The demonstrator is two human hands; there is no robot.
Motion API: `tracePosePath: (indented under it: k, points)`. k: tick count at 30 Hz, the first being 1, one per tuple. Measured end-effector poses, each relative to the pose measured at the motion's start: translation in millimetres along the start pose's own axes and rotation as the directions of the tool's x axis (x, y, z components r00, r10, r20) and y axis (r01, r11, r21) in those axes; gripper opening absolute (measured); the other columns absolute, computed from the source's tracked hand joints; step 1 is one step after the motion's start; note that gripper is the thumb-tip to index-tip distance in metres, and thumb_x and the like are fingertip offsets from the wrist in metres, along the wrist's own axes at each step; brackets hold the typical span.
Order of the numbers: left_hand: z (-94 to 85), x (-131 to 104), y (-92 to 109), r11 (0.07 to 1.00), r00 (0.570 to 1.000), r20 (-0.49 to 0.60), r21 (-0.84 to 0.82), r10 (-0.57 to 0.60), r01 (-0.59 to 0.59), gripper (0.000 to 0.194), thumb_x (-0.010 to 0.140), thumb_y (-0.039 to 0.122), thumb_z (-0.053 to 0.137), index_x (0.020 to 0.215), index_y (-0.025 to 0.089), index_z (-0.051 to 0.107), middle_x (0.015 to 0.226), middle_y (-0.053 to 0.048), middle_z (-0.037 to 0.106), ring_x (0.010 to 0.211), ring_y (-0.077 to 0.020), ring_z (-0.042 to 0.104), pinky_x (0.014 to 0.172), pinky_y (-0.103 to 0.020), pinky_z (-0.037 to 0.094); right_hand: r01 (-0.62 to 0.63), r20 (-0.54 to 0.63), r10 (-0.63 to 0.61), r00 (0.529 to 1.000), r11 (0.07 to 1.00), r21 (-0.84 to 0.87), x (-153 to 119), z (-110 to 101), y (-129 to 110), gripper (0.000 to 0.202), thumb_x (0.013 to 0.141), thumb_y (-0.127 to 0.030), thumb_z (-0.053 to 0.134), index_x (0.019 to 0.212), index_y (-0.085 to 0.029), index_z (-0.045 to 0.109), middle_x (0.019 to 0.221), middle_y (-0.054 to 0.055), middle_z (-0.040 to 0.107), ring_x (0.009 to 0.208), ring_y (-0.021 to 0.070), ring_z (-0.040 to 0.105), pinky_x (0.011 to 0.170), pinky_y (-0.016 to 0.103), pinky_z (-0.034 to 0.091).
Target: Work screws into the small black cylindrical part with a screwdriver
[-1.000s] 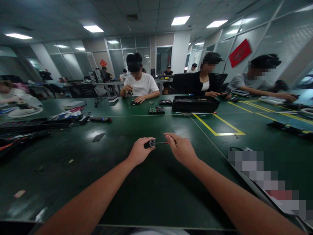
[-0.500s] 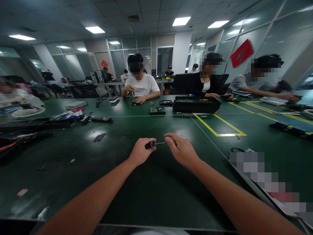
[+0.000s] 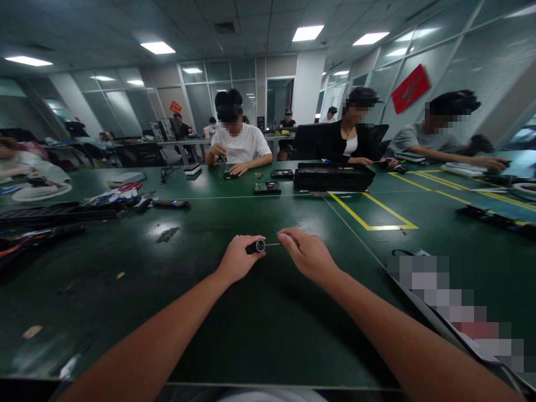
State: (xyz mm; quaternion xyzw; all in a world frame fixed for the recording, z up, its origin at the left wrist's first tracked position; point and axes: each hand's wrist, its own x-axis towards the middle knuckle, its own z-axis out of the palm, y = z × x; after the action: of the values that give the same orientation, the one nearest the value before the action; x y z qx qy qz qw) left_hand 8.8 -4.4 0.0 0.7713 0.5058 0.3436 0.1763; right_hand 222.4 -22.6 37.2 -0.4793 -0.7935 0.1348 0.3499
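Observation:
In the middle of the head view, my left hand (image 3: 237, 260) is wrapped round a black flashlight-like cylinder (image 3: 256, 246). Its round, silver-rimmed end faces toward me. A thin, pale, straight strand (image 3: 272, 244), a cord or a rod, runs from beside the cylinder to my right hand (image 3: 309, 251). The thumb and fingers of that hand are pinched on the strand's far end, which they cover. Both hands are held above the green tabletop (image 3: 251, 318), a short gap apart. Where the strand meets the cylinder is too small to make out.
Opposite sits a person in white (image 3: 243, 144) working on a small dark part. A long black case (image 3: 334, 177) and a circuit-board device (image 3: 267, 188) lie ahead. Tools and red-handled scissors (image 3: 130, 187) are at left. A pale flat bag or sheet (image 3: 444, 312), partly blurred, lies at right.
The whole view has shifted slightly, with everything a little further left and up. Both hands keep the same grip, and the strand between them looks about as long as before.

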Motion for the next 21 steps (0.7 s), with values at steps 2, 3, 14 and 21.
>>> tracePosePath:
  k: [2, 3, 14, 21]
  points:
    - [0.0, 0, 1, 1.0, 1.0, 0.006, 0.004, 0.004, -0.004, 0.037, 0.08, 0.023, 0.076, 0.116, 0.028, 0.069, 0.108, -0.001, 0.071, 0.102, -0.0233, 0.06, 0.092, -0.04, 0.042, 0.018, -0.02, -0.018, 1.0, 1.0, -0.009, 0, 1, 1, 0.031, 0.101, -0.038, 0.039, 0.107, -0.024, 0.066, 0.079, 0.003, 0.071, 0.066, 0.019, 0.065, 0.06, 0.03, 0.043]
    - [0.0, 0, 1, 1.0, 1.0, 0.01, 0.005, 0.008, -0.008, 0.037, 0.08, 0.023, 0.076, 0.116, 0.028, 0.069, 0.108, -0.001, 0.071, 0.102, -0.0234, 0.06, 0.092, -0.041, 0.042, 0.029, -0.031, -0.029, 0.999, 1.0, 0.002, 0, 1, 0, 0.029, 0.1, -0.035, 0.04, 0.111, -0.023, 0.064, 0.08, 0.003, 0.071, 0.065, 0.0187, 0.065, 0.06, 0.03, 0.043]
    - [1.3, 0, 5, 0.999, 0.998, 0.059, 0.032, 0.038, -0.04, 0.036, 0.083, 0.025, 0.072, 0.119, 0.03, 0.068, 0.113, -0.002, 0.071, 0.105, -0.0246, 0.06, 0.102, -0.048, 0.038, -0.104, -0.143, 0.198, 0.97, 0.864, 0.493, 3, 14, 9, 0.023, 0.092, -0.043, 0.054, 0.096, -0.021, 0.058, 0.085, 0.005, 0.067, 0.08, 0.021, 0.065, 0.075, 0.037, 0.052]
    - [1.9, 2, 7, 0.998, 0.999, 0.037, 0.051, 0.03, -0.032, 0.035, 0.084, 0.025, 0.071, 0.118, 0.029, 0.067, 0.116, -0.002, 0.069, 0.11, -0.024, 0.059, 0.109, -0.052, 0.03, -0.201, -0.182, 0.461, 0.868, 0.663, 0.721, 10, 21, 29, 0.03, 0.091, -0.051, 0.052, 0.089, -0.022, 0.059, 0.074, 0.001, 0.062, 0.066, 0.017, 0.059, 0.066, 0.034, 0.05]
